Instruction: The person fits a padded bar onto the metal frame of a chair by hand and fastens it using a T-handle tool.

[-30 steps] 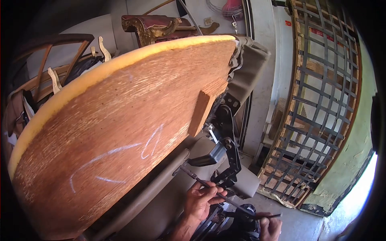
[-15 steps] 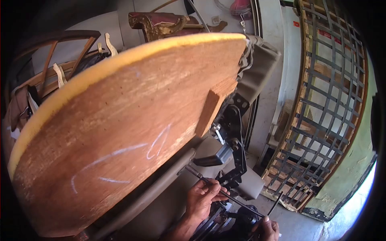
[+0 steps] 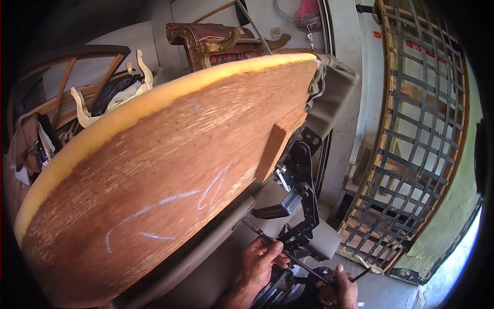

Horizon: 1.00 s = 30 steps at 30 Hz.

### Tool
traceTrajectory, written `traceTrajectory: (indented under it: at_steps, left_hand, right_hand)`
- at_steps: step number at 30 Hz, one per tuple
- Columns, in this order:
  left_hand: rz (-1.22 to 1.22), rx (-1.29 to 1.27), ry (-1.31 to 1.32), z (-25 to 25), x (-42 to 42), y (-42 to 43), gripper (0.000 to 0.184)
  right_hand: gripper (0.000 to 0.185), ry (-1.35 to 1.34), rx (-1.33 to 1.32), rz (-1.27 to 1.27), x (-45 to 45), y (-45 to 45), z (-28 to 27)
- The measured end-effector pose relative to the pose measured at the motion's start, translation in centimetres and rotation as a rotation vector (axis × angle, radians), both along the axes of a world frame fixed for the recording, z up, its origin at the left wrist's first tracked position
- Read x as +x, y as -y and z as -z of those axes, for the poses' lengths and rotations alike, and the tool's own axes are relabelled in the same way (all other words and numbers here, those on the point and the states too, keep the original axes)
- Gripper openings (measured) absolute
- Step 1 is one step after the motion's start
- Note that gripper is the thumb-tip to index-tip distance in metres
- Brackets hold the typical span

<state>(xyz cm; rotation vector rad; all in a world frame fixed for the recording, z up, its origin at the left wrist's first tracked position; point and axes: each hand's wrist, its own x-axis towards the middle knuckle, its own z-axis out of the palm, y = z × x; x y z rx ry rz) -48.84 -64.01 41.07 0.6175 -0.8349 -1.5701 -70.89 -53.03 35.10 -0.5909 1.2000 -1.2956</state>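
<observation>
A dark rod (image 3: 307,269) slants below the wooden panel, its upper end at the end of a grey padded bar (image 3: 206,244). The left hand (image 3: 263,257) pinches it between thumb and fingers near that end. The right hand (image 3: 340,290) is curled around its lower part, thumb raised, where a short bent arm sticks out to the side. Just above the left hand stands a black metal bracket (image 3: 310,206). The wooden panel (image 3: 149,170) (marked with pale curved lines) leans over the bar, edged with yellow foam (image 3: 170,87) and bearing a wooden block (image 3: 278,147). Farther off, a frame of woven straps (image 3: 404,109) stands at right, and a carved red-and-gold chair (image 3: 206,38) behind the panel.
</observation>
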Motion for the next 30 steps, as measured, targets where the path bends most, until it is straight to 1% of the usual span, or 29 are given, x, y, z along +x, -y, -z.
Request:
traceTrajectory:
  at_steps: [1, 2, 4, 5, 6, 8, 9, 10, 11, 12, 13, 14, 16, 17, 18, 20, 21, 23, 24, 25, 26, 27, 28, 29, 30]
  left_hand:
    - [-0.031, 0.020, 0.015, -0.6, -0.2, -0.2, 0.017]
    - [-0.027, 0.024, 0.016, -0.4, -0.3, -0.5, 0.017]
    - [-0.075, 0.003, 0.012, -0.6, -0.5, -0.3, 0.018]
    - [-0.071, -0.009, 0.011, -0.5, -0.4, -0.2, 0.018]
    - [-0.071, -0.007, 0.017, -0.3, -0.3, -0.2, 0.018]
    - [-0.058, -0.004, 0.025, -0.2, -0.3, 0.0, 0.018]
    - [-0.059, -0.030, 0.005, -0.5, -0.4, 0.1, 0.017]
    - [-0.066, -0.050, -0.015, -0.6, -0.4, -0.1, 0.017]
    - [-0.063, -0.046, -0.016, -0.6, -0.4, -0.1, 0.017]
    - [-0.071, -0.040, -0.019, -0.5, -0.5, 0.0, 0.016]
    - [-0.071, -0.033, -0.022, -0.4, -0.7, 0.1, 0.015]
    - [-0.051, -0.032, -0.025, -0.4, -0.9, 0.1, 0.015]
    - [-0.064, -0.068, -0.067, -0.6, -0.9, 0.0, 0.014]
    - [-0.063, -0.067, -0.087, -0.7, -0.9, 0.0, 0.013]
    - [-0.052, -0.053, -0.090, -0.6, -1.0, -0.2, 0.013]
    - [-0.067, -0.049, -0.088, -0.9, -1.0, 0.0, 0.014]
    - [-0.060, -0.063, -0.098, -0.6, -0.9, 0.0, 0.015]
    - [-0.069, -0.049, -0.080, -0.5, -0.9, 0.1, 0.015]
    - [-0.082, -0.042, -0.070, -0.5, -1.0, 0.1, 0.015]
    - [-0.077, -0.037, -0.067, -0.6, -1.0, 0.1, 0.015]
    - [-0.081, -0.041, -0.084, -0.7, -1.0, -0.1, 0.016]
    - [-0.089, -0.056, -0.110, -0.9, -1.1, 0.0, 0.016]
    - [-0.092, -0.063, -0.116, -0.8, -1.1, 0.3, 0.016]
    - [-0.110, -0.050, -0.092, -0.4, -0.7, 0.2, 0.017]
    - [-0.115, -0.046, -0.070, -0.2, -0.6, 0.4, 0.018]
  right_hand:
    - [0.049, -0.061, 0.096, 0.054, 1.3, -0.8, -4.1]
    - [0.049, -0.060, 0.101, 0.057, 2.1, -1.6, -5.5]
    - [0.053, -0.486, -0.438, 0.203, 2.9, -2.5, -6.9]
    - [0.054, -0.538, -0.388, 0.178, 2.4, -3.2, -6.9]
    - [0.054, -0.540, -0.395, 0.184, 1.8, -3.1, -6.8]
    - [0.054, -0.752, -0.125, 0.135, 1.1, -3.1, -6.4]
    - [0.056, -0.242, 0.031, 0.187, 1.6, -2.2, -7.6]
    - [0.056, -0.241, 0.039, 0.188, 0.1, -2.1, -5.9]
    - [0.039, -0.033, -0.073, 0.016, -2.8, -1.7, -3.1]
    - [0.042, 0.176, -0.184, -0.151, -3.4, -1.5, -3.4]
    - [0.048, -0.416, -0.146, 0.273, -1.6, -1.4, -3.3]
    - [0.049, -0.703, -0.285, 0.401, -0.9, -1.5, -3.7]
    - [0.066, -1.751, -0.731, 0.492, -2.5, -1.7, -2.8]
    - [0.083, -1.736, -0.868, 0.324, -3.3, -2.4, -2.2]
    - [0.073, -1.716, -0.871, 0.334, -2.9, -2.4, -2.2]
    - [0.065, -1.942, -0.820, 0.335, -2.8, -3.2, -2.2]
    - [0.065, -1.943, -0.818, 0.342, -2.7, -2.7, -2.7]
    - [0.060, -1.895, -0.826, 0.267, -1.9, -2.3, -3.9]
    - [0.060, -1.895, -0.820, 0.260, -1.8, -2.6, -2.8]
    - [0.056, -1.518, -0.689, 0.188, -1.4, -2.9, -0.8]
    - [0.057, -1.141, -0.551, 0.118, -1.3, -3.5, 0.5]
    - [0.065, -0.590, -0.156, 0.330, 0.7, -3.4, -1.2]
    - [0.065, -0.594, -0.166, 0.328, 1.1, -3.1, -3.2]
    - [0.070, -0.517, -0.031, 0.212, 1.5, -3.4, -5.2]
    - [0.075, -0.438, 0.097, 0.110, 1.7, -3.4, -6.1]
